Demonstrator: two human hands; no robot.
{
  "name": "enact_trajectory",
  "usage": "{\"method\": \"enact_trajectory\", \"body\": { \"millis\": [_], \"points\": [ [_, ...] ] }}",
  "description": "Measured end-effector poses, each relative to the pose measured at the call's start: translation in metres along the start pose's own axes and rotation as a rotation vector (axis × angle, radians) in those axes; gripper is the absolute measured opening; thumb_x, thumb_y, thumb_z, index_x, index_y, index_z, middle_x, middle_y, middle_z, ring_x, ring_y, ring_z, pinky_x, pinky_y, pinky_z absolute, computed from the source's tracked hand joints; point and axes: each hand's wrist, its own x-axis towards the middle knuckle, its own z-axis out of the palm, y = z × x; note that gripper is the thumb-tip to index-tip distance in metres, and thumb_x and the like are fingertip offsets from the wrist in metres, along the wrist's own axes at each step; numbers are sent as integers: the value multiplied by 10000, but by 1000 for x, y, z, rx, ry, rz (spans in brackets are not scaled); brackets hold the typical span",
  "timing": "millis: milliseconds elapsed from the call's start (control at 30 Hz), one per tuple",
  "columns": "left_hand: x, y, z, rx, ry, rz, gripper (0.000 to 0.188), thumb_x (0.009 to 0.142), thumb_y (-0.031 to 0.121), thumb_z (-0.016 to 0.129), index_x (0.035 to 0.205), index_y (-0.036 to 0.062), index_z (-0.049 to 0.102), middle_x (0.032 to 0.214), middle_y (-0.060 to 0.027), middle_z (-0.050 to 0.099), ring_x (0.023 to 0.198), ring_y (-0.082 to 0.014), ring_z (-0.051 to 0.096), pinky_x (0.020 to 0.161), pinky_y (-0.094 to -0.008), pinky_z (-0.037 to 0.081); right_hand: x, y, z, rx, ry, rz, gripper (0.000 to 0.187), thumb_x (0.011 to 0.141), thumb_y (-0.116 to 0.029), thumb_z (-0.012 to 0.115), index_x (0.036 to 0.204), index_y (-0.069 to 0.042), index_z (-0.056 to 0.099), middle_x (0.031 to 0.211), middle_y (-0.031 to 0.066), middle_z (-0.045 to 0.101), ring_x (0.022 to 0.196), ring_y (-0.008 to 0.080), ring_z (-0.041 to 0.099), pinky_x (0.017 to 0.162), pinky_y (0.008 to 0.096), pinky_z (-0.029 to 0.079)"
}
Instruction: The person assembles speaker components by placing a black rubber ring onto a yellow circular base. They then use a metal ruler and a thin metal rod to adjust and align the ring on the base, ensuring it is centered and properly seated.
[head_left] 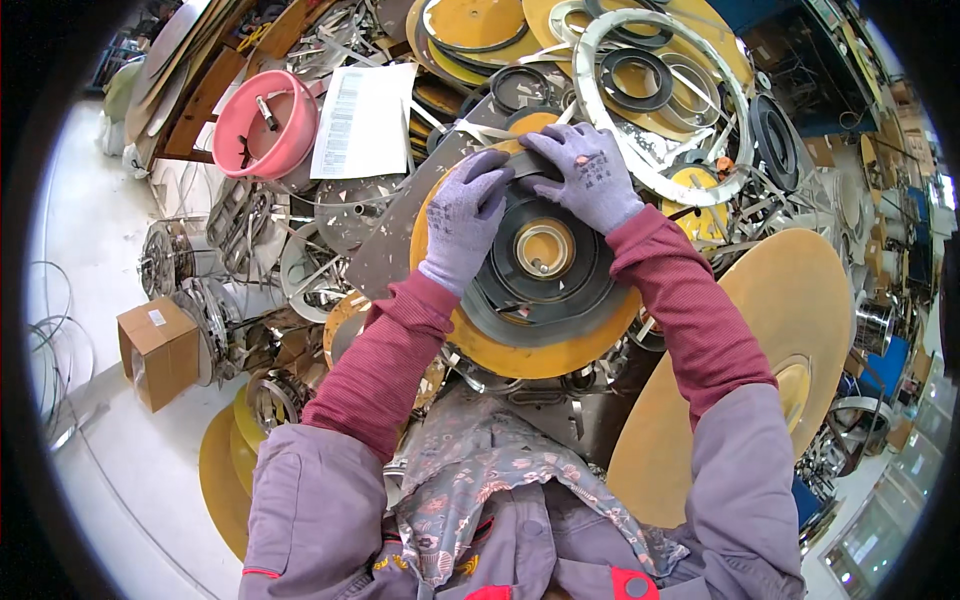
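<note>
Grips dark strip [527,164] with left hand [464,218] and right hand [590,175], both gloved, bent at fingers. Holds it at far side of dark coil [516,284], over yellow disc [522,361]. Sits left of white ring [588,98], right of paper [362,122] and pink basin [302,132].

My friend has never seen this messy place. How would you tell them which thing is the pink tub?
Find the yellow disc under the gloved left hand and right hand, then look up and left to the white printed sheet. Just left of that sits the pink tub, round and deep. Its bright pink wall stands out from the flat sheet beside it.
</note>
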Motion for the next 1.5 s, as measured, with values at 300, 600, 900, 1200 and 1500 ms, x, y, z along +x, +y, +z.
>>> {"method": "enact_trajectory", "body": {
  "millis": [300,600,900,1200,1500],
  "points": [
    [-1,5,4,81,-63,56,251,726,-12,673,974,21,655,1124,-160,624,1047,-348,593,943,-429,469,5,5,12,166,77,-36,290,711,-324,677,888,-115,581,855,135,619,707,326,614,664,419,507],
    [10,3,5,69,-99,223,266,762,-1,604,1024,11,647,1122,-180,607,1091,-376,557,950,-443,454,11,8,-18,272,-239,188,631,737,-448,708,1271,-157,539,1124,146,612,1043,323,592,925,425,450],
    [-3,13,-14,243,-359,339,422,790,57,549,1192,-67,518,1313,-270,437,1269,-437,387,1090,-507,302,-32,-18,-28,-83,-133,31,568,919,-356,525,1442,-205,360,1475,99,365,1334,340,350,1112,502,257],
    [-50,55,-49,231,-339,333,462,774,158,633,1214,41,554,1180,-178,514,1131,-369,472,930,-480,385,-129,-35,-69,259,-134,-201,413,757,-83,618,1169,-82,583,1286,144,509,1237,338,452,1089,478,340],
    [-111,107,-25,408,-427,280,407,731,119,573,1135,101,612,1074,-145,548,1014,-317,512,859,-434,409,-139,-21,-62,248,-12,-475,311,662,-63,615,971,-70,646,971,109,607,920,304,590,808,427,485]
  ]
}}
